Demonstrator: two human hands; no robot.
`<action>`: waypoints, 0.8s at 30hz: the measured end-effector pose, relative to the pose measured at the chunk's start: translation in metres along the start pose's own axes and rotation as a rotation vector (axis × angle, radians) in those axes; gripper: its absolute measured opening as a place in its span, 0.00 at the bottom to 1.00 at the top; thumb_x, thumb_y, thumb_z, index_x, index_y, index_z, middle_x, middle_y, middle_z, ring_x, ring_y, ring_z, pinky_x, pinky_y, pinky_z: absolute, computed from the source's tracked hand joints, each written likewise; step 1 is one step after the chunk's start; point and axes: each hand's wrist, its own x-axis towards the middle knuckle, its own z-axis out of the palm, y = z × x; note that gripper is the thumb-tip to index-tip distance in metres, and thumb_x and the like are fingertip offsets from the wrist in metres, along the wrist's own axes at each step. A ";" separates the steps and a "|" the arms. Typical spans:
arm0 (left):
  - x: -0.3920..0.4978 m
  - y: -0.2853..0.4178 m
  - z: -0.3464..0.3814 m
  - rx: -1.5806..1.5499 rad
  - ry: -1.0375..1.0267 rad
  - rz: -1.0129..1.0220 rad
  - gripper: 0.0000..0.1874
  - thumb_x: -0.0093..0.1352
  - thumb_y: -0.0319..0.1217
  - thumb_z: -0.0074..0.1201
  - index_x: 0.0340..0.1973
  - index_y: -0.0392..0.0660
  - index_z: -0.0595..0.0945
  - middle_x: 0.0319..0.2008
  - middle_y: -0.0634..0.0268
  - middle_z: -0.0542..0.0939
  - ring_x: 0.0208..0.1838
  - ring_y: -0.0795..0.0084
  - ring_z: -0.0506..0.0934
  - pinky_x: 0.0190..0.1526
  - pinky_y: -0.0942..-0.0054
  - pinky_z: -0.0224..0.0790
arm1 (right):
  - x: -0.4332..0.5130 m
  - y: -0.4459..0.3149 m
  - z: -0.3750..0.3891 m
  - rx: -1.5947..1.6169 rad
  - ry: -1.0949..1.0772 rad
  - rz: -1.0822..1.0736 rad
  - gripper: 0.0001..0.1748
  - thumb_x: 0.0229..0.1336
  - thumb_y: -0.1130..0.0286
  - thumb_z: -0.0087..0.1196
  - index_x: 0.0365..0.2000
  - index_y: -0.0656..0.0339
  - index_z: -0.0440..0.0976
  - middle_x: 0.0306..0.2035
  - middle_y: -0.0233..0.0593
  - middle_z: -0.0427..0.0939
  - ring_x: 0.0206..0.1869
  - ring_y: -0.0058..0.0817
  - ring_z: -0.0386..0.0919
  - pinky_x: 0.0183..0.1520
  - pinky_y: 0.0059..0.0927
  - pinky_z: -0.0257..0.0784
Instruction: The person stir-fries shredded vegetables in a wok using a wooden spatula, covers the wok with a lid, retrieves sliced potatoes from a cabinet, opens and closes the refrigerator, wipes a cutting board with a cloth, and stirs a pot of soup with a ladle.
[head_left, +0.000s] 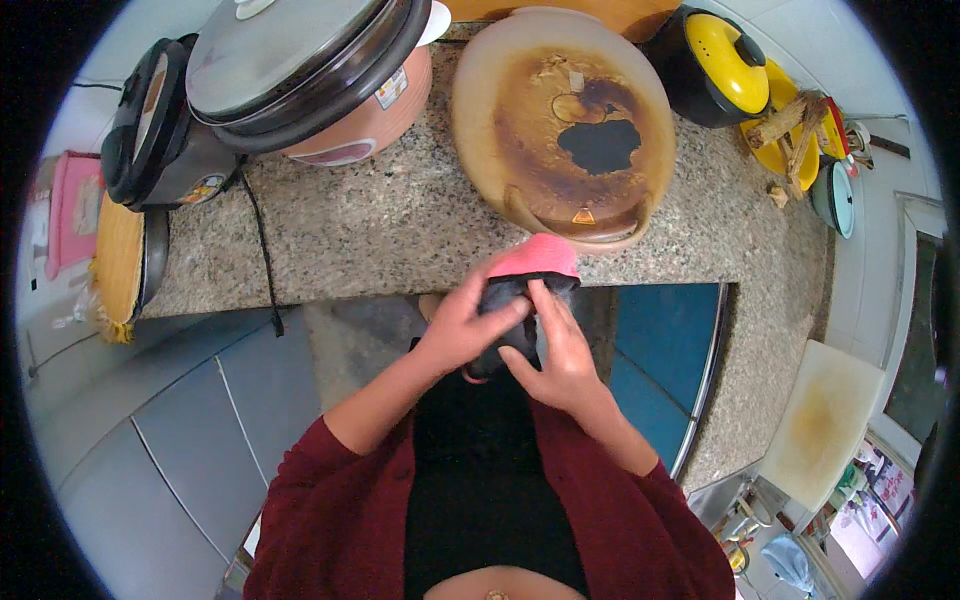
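Note:
A pink cloth piece (536, 257) with black edging and a dark grey part below it is held at the counter's front edge. Its exact kind is not clear. My left hand (471, 319) grips it from the left, thumb laid across the grey part. My right hand (559, 349) reaches in from the right, its fingertips resting on the cloth just under the black edging. The right thumb stands apart from the fingers. Just beyond the cloth lies a large oval tan appliance (480, 120) with a handle, scorched brown, with a dark irregular patch in its surface.
On the granite counter (352, 225), a pink electric pot (409, 105) and a dark rice cooker (180, 165) stand left. A power cord (262, 247) hangs over the edge. A black pot with a yellow lid (724, 64) and ginger-like roots (787, 131) are back right; a cutting board (821, 424) lies right.

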 end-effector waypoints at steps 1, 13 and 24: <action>-0.002 0.003 -0.005 -0.072 0.129 -0.035 0.27 0.71 0.29 0.57 0.65 0.39 0.68 0.58 0.58 0.75 0.60 0.69 0.73 0.63 0.67 0.65 | 0.002 0.000 -0.004 0.089 -0.009 0.054 0.41 0.51 0.71 0.63 0.65 0.66 0.61 0.59 0.58 0.72 0.64 0.49 0.70 0.68 0.42 0.62; 0.085 0.035 -0.002 1.149 0.260 0.449 0.09 0.61 0.35 0.56 0.35 0.48 0.85 0.40 0.57 0.77 0.46 0.55 0.77 0.46 0.58 0.70 | 0.018 0.034 -0.026 -0.105 0.395 0.073 0.25 0.57 0.85 0.51 0.57 0.64 0.72 0.47 0.45 0.80 0.48 0.37 0.77 0.54 0.34 0.73; 0.140 0.004 -0.043 0.825 0.543 0.488 0.32 0.71 0.36 0.53 0.69 0.41 0.65 0.71 0.39 0.55 0.72 0.40 0.59 0.71 0.51 0.50 | 0.011 0.041 -0.007 -0.061 0.287 0.044 0.17 0.61 0.86 0.49 0.49 0.66 0.77 0.45 0.45 0.81 0.50 0.37 0.79 0.56 0.33 0.72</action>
